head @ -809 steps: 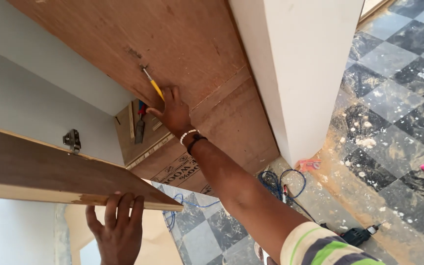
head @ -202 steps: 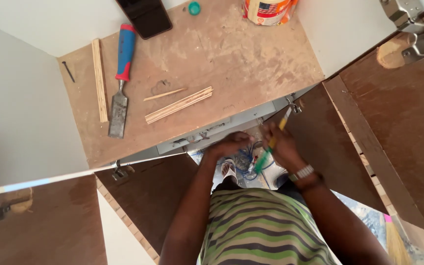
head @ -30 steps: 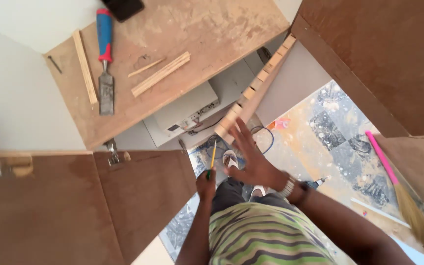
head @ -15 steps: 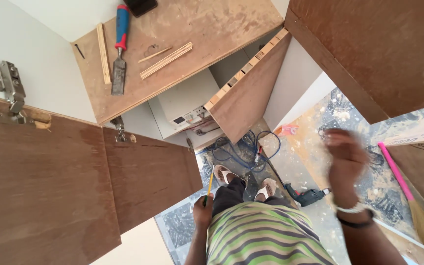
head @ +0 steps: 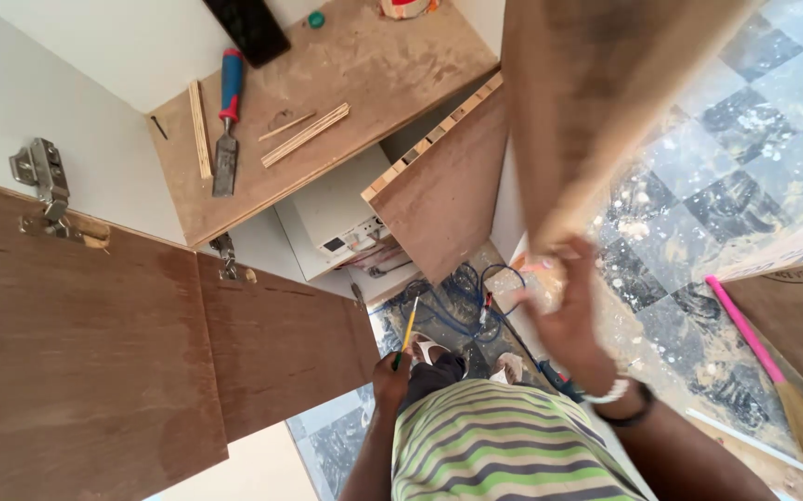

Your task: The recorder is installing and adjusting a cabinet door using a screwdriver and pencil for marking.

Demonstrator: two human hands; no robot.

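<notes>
Head view looks straight down past the person's striped shirt (head: 504, 445) to the floor.

Left hand (head: 390, 373) sits low at centre, fist closed round a yellow pencil (head: 409, 325), tip pointing up and away from the body. The hand is close to the lower corner of the open brown cabinet door (head: 271, 343), not touching it.

Right hand (head: 559, 306) is raised, motion-blurred, fingers up against the lower edge of a large brown wooden panel (head: 606, 102) that fills the upper right of the frame. It looks like a grip on that edge, but the blur hides the exact finger closure. White and dark bands on the wrist.

Above the hands is a wooden shelf top (head: 374, 65), dusty. On it lie a chisel with red-blue handle (head: 227, 121), blade toward the viewer, a single wood strip (head: 199, 141) just left of it, and a bundle of thin wood strips (head: 307, 135) to its right, apart from the chisel.

A metal hinge (head: 44, 176) sits on the door at far left, a second hinge (head: 227, 260) at the shelf's edge. A white box unit (head: 336, 223) sits under the shelf, with blue cable (head: 462, 297) on the floor below. A pink-handled broom (head: 773, 371) lies at right on checkered tile (head: 754, 139).
</notes>
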